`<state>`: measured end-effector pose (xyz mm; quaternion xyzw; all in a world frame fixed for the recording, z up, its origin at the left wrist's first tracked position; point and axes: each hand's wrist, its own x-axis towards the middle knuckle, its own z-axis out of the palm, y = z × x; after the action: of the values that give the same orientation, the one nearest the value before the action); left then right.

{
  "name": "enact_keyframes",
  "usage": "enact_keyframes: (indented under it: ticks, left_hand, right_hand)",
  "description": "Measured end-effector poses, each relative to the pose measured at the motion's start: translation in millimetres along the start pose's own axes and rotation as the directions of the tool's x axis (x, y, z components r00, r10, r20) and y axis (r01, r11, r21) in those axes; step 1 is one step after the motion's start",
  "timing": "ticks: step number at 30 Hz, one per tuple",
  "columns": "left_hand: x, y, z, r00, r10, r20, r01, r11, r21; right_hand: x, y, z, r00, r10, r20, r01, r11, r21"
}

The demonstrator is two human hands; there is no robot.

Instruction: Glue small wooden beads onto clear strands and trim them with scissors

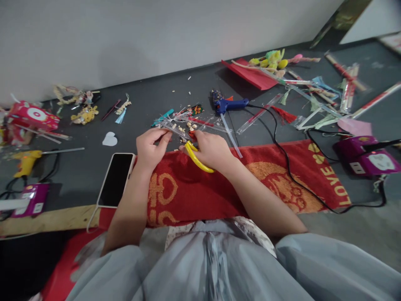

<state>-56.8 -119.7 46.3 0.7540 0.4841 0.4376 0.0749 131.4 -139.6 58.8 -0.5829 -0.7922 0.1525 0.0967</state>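
My right hand (213,150) is closed around a pair of scissors with yellow handles (198,159). Their blades point up and left, toward my left hand (153,147). That hand's thumb and forefinger are pinched together beside the blades; what lies between them is too small to make out. Just beyond the fingers are small pale beads or bits (181,128), white strands (171,119) and a teal tool (163,118). Under my hands and right forearm spreads a red towel (200,192) with orange patterns.
A blue glue gun (233,104) lies beyond my right hand, its black cord crossing the towel. A phone (115,179) lies by my left forearm. At far left are a yellow glue gun (26,163) and purple power block (33,200); another purple block (366,156) sits right, near wrapped sticks (349,90).
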Motion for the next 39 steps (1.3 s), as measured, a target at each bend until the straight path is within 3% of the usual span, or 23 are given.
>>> enact_keyframes:
  ticks: [5,17,25,33,39]
  left_hand:
    - [-1.5,0.0,1.2,0.997,0.071,-0.017,-0.07,0.995,0.077]
    - [-3.3,3.3,-0.9,0.989,0.145,0.012,-0.146,0.987,0.064]
    - [-4.1,-0.1,0.1,0.988,0.156,0.011,-0.156,0.98,0.12]
    - [-3.1,4.8,-1.6,0.992,0.097,0.08,-0.103,0.992,0.07]
    - [-1.9,7.1,-1.8,0.988,0.126,0.086,-0.131,0.99,0.052]
  right_hand:
    - [-1.9,3.8,-1.0,0.998,-0.055,-0.033,0.056,0.998,0.03]
    - [-2.6,9.7,-2.0,0.992,-0.12,-0.023,0.121,0.99,0.067]
    - [-1.9,8.0,-2.6,0.995,-0.098,-0.019,0.099,0.992,0.074]
    - [-3.3,7.5,-3.8,0.995,-0.094,-0.018,0.095,0.994,0.049]
    - [-3.5,7.7,-2.7,0.995,-0.097,-0.022,0.098,0.995,0.034]
